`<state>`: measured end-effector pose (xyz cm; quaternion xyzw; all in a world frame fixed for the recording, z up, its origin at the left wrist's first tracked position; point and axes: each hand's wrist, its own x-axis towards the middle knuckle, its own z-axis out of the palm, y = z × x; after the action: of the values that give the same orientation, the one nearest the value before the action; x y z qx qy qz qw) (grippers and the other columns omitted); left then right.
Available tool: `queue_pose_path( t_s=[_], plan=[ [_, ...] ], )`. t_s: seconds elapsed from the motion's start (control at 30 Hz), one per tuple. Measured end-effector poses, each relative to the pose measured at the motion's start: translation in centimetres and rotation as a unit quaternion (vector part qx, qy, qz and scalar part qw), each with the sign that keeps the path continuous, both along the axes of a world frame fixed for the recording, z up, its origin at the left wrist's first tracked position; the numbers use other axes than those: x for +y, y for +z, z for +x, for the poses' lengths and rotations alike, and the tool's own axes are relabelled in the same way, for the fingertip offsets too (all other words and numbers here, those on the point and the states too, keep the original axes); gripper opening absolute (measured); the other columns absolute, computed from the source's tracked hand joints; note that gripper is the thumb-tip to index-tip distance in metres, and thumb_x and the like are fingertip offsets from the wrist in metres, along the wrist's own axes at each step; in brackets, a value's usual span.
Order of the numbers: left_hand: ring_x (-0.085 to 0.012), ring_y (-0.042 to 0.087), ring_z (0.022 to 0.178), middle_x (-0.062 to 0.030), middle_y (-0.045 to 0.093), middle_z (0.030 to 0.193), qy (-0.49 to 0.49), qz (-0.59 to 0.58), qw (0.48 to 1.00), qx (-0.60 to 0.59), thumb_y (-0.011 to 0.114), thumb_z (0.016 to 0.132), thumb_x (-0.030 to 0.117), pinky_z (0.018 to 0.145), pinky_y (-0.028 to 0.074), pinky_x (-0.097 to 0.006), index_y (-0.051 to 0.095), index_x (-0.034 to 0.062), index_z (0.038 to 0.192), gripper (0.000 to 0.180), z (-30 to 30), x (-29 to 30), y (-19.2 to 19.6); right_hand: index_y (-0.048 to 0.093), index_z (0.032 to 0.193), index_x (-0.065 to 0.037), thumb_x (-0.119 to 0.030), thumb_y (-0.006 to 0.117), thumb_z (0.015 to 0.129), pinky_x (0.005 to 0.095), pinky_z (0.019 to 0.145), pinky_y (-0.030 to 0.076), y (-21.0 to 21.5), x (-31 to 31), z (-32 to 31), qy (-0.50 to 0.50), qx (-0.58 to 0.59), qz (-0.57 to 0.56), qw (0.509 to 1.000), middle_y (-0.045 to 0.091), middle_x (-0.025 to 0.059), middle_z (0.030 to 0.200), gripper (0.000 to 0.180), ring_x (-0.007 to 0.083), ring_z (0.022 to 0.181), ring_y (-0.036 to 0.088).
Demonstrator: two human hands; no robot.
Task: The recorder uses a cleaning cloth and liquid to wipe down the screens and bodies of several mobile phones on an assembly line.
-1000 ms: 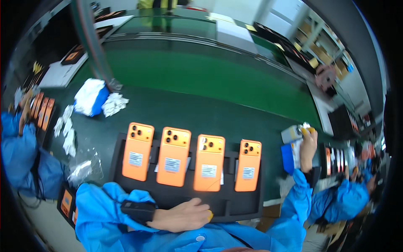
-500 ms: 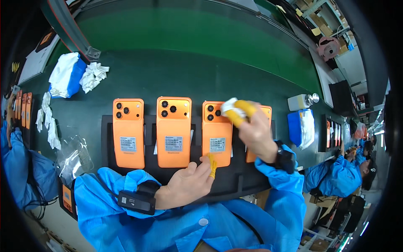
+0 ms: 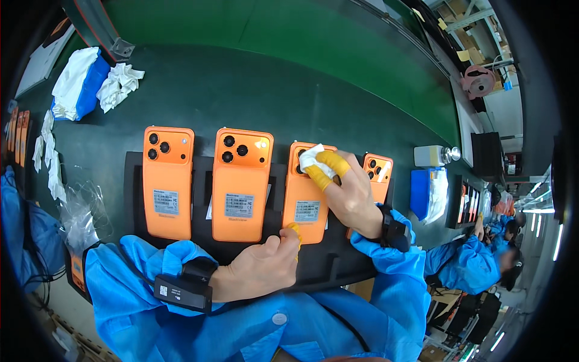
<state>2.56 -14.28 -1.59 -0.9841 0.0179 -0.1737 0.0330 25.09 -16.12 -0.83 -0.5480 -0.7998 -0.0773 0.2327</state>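
Several orange phones lie back up in a row, lenses at the far end. My right hand (image 3: 347,196), in yellow finger cots, pinches a folded white wipe (image 3: 312,158) against the camera area of the third phone from the left (image 3: 306,193). The wipe covers part of its lenses. My left hand (image 3: 262,265) is closed in a loose curl at that phone's near left corner. Its yellow-covered fingertip meets the phone's edge, and whether the fingers hold anything is hidden. My right hand partly covers the rightmost phone (image 3: 377,175); the leftmost phone (image 3: 167,187) and the second phone (image 3: 242,187) lie untouched.
A black tray (image 3: 325,271) lies under the phones. At far left are a blue box of white wipes (image 3: 90,90), crumpled wipes (image 3: 120,84) and clear plastic (image 3: 81,217). At right stand a pump bottle (image 3: 428,155) and another blue wipe box (image 3: 419,193). Co-workers sit on both sides.
My right hand and the wipe have shifted left and come down over the third phone's lenses, baring the rightmost phone's cameras. My left hand stays near the corner. The whole view has shifted slightly.
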Motion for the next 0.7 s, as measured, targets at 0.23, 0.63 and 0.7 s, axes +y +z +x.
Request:
queue_pose_path(
  t_s=[0.23,0.63,0.7],
  plan=[
    [-0.0203,0.054,0.093,-0.0125,0.065,0.09,-0.007,0.001,1.0,0.006,0.062,0.075,0.017,0.071,0.028,-0.031,0.07,0.0048,0.075,0.015,0.0,-0.1,0.0,0.068,0.095,0.005,-0.001,0.069,0.062,0.0357,0.061,0.053,0.2,0.8,0.2,0.012,-0.008,0.021,1.0,0.059,0.0188,0.101,0.033,0.0336,0.089,0.059],
    [-0.023,0.052,0.097,-0.01,0.065,0.087,0.0,0.003,1.0,0.009,0.06,0.075,0.019,0.082,0.027,-0.034,0.07,0.0076,0.074,0.016,0.0,-0.1,-0.1,0.069,0.088,0.005,-0.004,0.068,0.053,0.0341,0.062,0.055,-0.3,-1.4,-0.1,0.029,-0.031,0.001,0.999,0.06,0.0194,0.096,0.036,0.0336,0.086,0.061],
    [-0.0229,0.052,0.097,-0.0101,0.065,0.087,-0.004,0.014,1.0,0.014,0.06,0.075,0.019,0.081,0.027,-0.034,0.07,0.0073,0.074,0.016,0.2,-0.1,-0.1,0.069,0.088,0.006,-0.003,0.069,0.054,0.0339,0.062,0.054,-0.3,-1.4,0.4,0.032,-0.026,0.011,0.999,0.06,0.0197,0.096,0.035,0.0336,0.087,0.061]
  ],
)
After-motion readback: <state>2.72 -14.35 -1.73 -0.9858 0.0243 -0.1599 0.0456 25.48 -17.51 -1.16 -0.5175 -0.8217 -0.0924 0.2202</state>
